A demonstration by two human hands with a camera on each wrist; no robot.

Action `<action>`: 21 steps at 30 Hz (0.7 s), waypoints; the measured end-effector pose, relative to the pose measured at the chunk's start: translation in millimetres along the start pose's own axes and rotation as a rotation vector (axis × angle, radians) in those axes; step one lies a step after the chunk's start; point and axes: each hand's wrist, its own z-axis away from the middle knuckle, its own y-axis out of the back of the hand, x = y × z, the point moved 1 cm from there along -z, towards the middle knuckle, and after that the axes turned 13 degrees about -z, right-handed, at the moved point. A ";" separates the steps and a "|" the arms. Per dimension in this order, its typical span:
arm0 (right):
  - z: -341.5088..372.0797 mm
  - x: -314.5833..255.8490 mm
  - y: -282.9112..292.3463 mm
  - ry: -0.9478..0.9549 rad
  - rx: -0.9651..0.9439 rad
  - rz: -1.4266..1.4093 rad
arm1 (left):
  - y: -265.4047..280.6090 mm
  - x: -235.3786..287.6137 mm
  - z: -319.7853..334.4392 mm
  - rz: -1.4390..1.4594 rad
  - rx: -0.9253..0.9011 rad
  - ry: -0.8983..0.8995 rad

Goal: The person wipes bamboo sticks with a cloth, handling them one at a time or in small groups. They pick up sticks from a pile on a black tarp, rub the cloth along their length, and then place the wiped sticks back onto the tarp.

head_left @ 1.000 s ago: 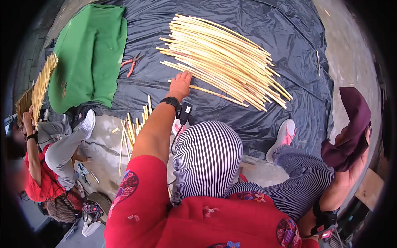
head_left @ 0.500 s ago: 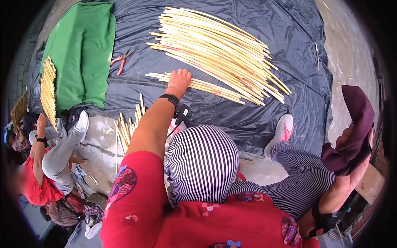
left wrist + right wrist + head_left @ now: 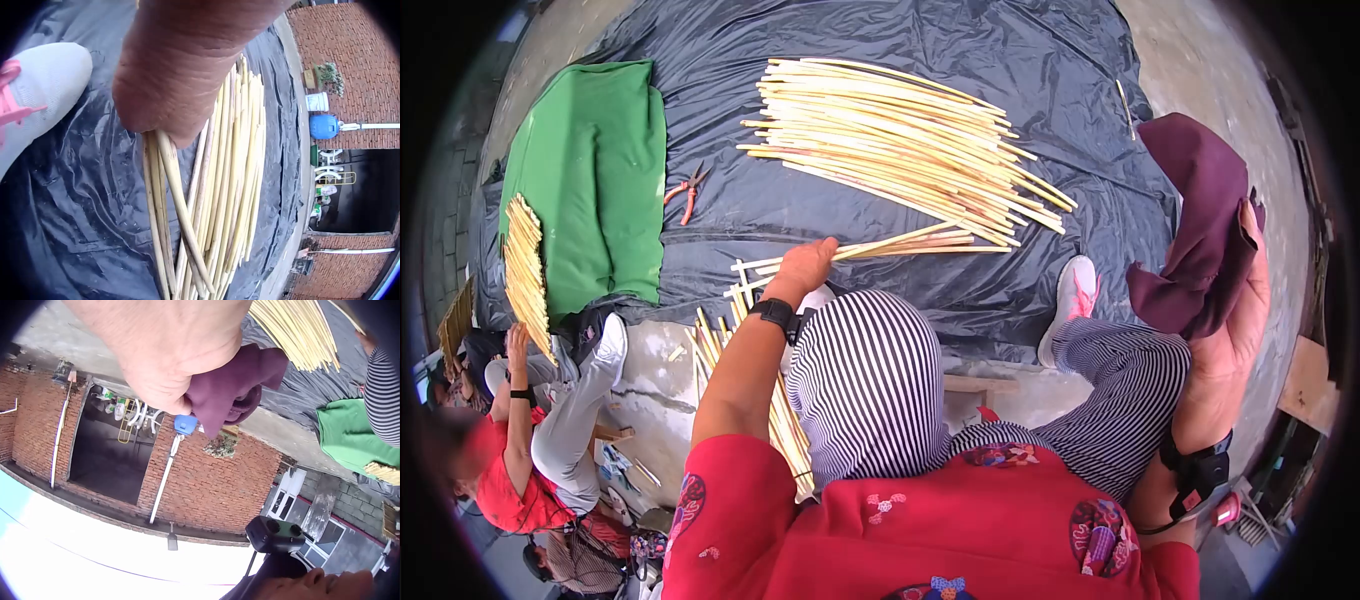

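My left hand (image 3: 805, 265) grips the ends of several pale yellow stalks (image 3: 920, 243), just in front of the near side of a larger stalk pile (image 3: 880, 120). In the left wrist view, the gripped stalks (image 3: 179, 194) come out from under the hand (image 3: 181, 69), one crossing over the others. Some of their far ends overlap the pile. Off to the right, my right hand (image 3: 1245, 300) holds a dark purple cloth (image 3: 1190, 190). The right wrist view shows the cloth (image 3: 234, 387) bunched at the fingers, with its folds hanging loose.
Black plastic sheeting (image 3: 710, 130) lies under the pile. Red-handled pliers (image 3: 688, 195) rest beside a green cloth (image 3: 590, 180). More stalks (image 3: 790, 430) lie beside my striped knee (image 3: 870, 380). At left, another person (image 3: 520, 450) sits near a stalk mat (image 3: 525, 270).
My left hand has gathered several stalks from the pile's near edge and drawn them towards my body, to the left. The right hand still holds the purple cloth.
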 end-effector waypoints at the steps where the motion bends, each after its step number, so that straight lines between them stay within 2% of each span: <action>1: -4.3 3.4 0.8 0.003 0.010 -0.017 | 15.0 5.6 29.5 0.046 0.031 -0.006; 2: -1.9 2.7 -1.6 0.017 0.002 -0.044 | 36.7 8.7 60.2 0.073 0.076 -0.012; 4: -3.3 3.3 -2.3 0.028 0.015 -0.029 | 31.6 0.2 81.0 0.113 0.081 -0.028; 6: 1.8 7.8 -9.0 0.001 -0.051 -0.023 | 57.5 -3.7 128.1 0.163 0.051 0.060; 7: -6.0 7.8 -1.6 0.011 -0.059 -0.007 | 43.9 -15.1 138.8 0.129 0.086 0.126; 8: -2.9 8.8 -4.5 0.014 -0.090 -0.001 | 69.9 -14.4 172.1 0.160 0.145 0.225; 10: 2.2 10.8 -9.7 0.027 -0.076 0.015 | 72.5 -23.2 185.1 0.188 0.312 0.259; 12: -0.9 10.5 -5.8 0.036 -0.063 0.034 | 95.6 -30.7 190.4 0.676 0.417 0.349; 13: -9.2 12.6 0.4 0.011 -0.062 0.051 | 127.3 -31.1 208.7 0.905 0.500 0.418; 14: -5.4 14.2 -1.3 0.013 -0.052 0.048 | 164.5 -21.9 219.0 1.013 0.675 0.360; 15: -3.9 17.1 -4.5 0.013 -0.041 0.047 | 197.9 -21.9 226.1 0.995 0.804 0.338; 19: -6.5 21.0 -4.3 -0.030 -0.100 0.030 | 328.5 -2.1 247.7 1.053 1.192 0.154; 20: -7.2 18.0 -2.8 -0.033 -0.111 0.029 | 355.5 5.8 250.2 1.094 1.263 0.028; 21: -12.9 11.3 4.2 0.010 -0.129 0.024 | 394.1 29.1 245.6 1.281 1.286 -0.246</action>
